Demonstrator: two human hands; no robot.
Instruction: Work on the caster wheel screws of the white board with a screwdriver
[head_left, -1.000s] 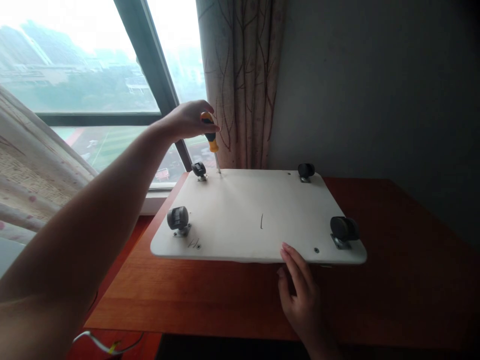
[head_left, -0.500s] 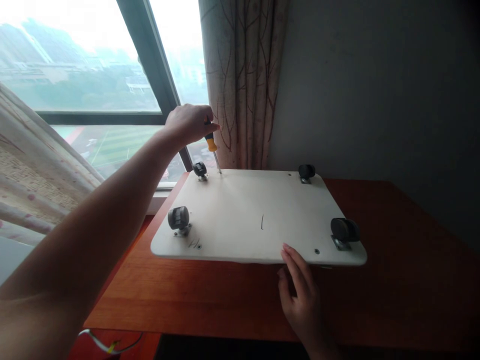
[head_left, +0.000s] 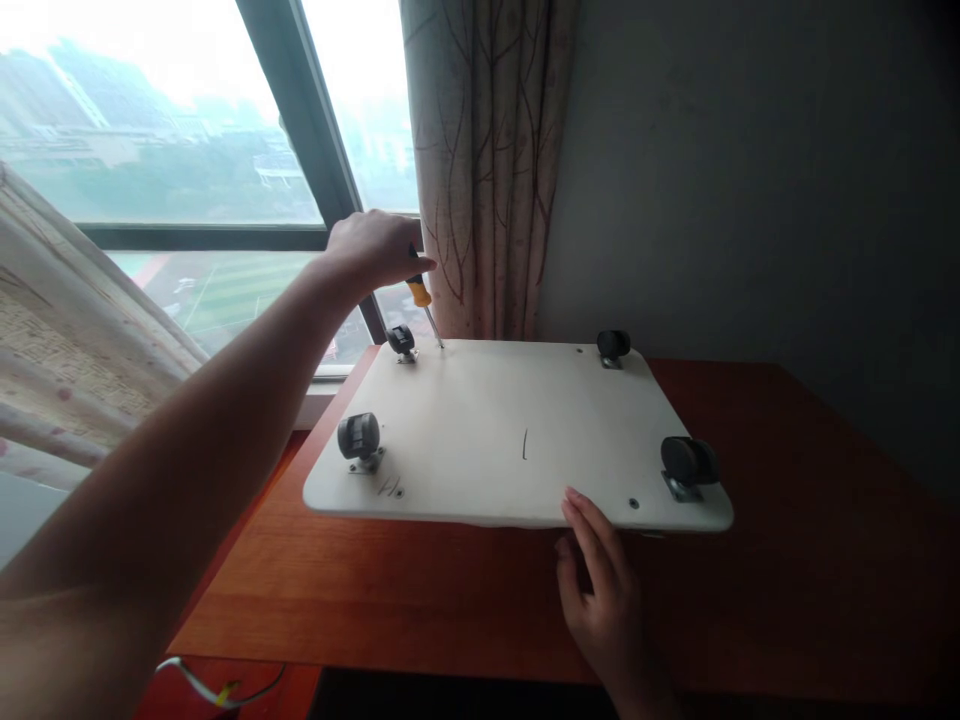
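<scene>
A white board (head_left: 480, 430) lies flat on a red-brown wooden table (head_left: 375, 590), with a small black caster at each corner: far left (head_left: 401, 340), near left (head_left: 358, 438), far right (head_left: 613, 346), near right (head_left: 686, 462). My left hand (head_left: 371, 252) is closed around the orange and black handle of a screwdriver (head_left: 420, 292). Its tip stands on the board's far edge just right of the far left caster. My right hand (head_left: 600, 590) lies flat with fingers stretched out, fingertips pressing on the board's near edge.
A window (head_left: 172, 150) and a patterned curtain (head_left: 487, 170) stand behind the table, with a grey wall (head_left: 750, 180) to the right. A thin cable (head_left: 210, 688) lies below the table's near left corner. A second curtain (head_left: 67, 350) hangs at the left.
My left hand has turned on the screwdriver handle and covers more of it, and the shaft now leans slightly. The board and my right hand have stayed put.
</scene>
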